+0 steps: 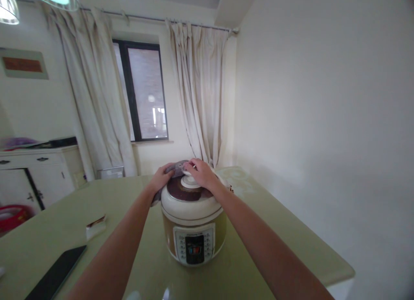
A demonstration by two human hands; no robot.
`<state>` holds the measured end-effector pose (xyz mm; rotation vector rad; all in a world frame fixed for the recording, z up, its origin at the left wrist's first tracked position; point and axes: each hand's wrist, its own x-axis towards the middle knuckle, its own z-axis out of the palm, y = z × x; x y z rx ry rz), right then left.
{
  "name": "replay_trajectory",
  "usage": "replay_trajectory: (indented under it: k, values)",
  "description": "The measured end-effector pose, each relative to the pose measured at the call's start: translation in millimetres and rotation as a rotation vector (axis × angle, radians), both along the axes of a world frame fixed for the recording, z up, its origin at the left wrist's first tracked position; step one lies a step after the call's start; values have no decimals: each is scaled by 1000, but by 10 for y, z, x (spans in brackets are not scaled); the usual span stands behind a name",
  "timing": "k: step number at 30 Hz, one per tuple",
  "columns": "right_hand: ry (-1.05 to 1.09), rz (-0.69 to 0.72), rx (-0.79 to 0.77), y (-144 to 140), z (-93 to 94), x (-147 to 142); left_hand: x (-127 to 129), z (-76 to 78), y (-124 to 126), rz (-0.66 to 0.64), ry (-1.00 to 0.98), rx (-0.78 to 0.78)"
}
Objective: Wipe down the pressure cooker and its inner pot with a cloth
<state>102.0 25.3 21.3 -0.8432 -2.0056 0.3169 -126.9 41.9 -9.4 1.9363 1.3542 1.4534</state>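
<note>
2 bare hands of ours are at the top of the rice cooker (pixel 194 211), which stands upright on the table (pixel 265 248), inward from the right edge and short of the far edge. Our left hand (pixel 161 178) grasps a grey cloth (pixel 176 168) against the lid's left side; our right hand (pixel 200 172) bends its fingers at the cloth beside the lid knob (pixel 190 182), though whether it grips either we cannot tell.

Pushing unevenly could, we judge, slide the cooker across the glossy top towards the far edge. Cloth bunched under our fingers might snag on the knob and tug the lid. Our left forearm, if swung outward, could knock the phone (pixel 58 270) lying between the cooker and the table's left edge.
</note>
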Motion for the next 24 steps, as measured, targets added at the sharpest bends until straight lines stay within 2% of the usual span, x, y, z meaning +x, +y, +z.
replay_trajectory:
  k: [4, 7, 10, 13, 16, 18, 20, 24]
  values:
    - [-14, 3, -37, -46, 37, -10, 70, -34, -682, 243, 257, 173]
    - [-35, -32, -52, -60, 54, -18, 227, -25, -1168, 335, 337, 194]
    - [-24, -25, -91, -59, 64, -7, 371, 65, -1301, 432, 415, 162]
    - [-1, -33, -152, -74, 83, 17, 365, 217, -1027, 431, 471, 69]
    - [-31, -76, -153, -114, 100, 28, 224, 321, -555, 221, 358, -56]
    - [-51, -78, -104, -141, 103, 23, 139, 320, -236, 69, 201, -110]
    - [-67, -68, -52, -161, 102, 14, 115, 280, 55, -20, 87, -158]
    - [-116, -80, 14, -175, 103, 8, 193, 212, 508, -6, 103, -263]
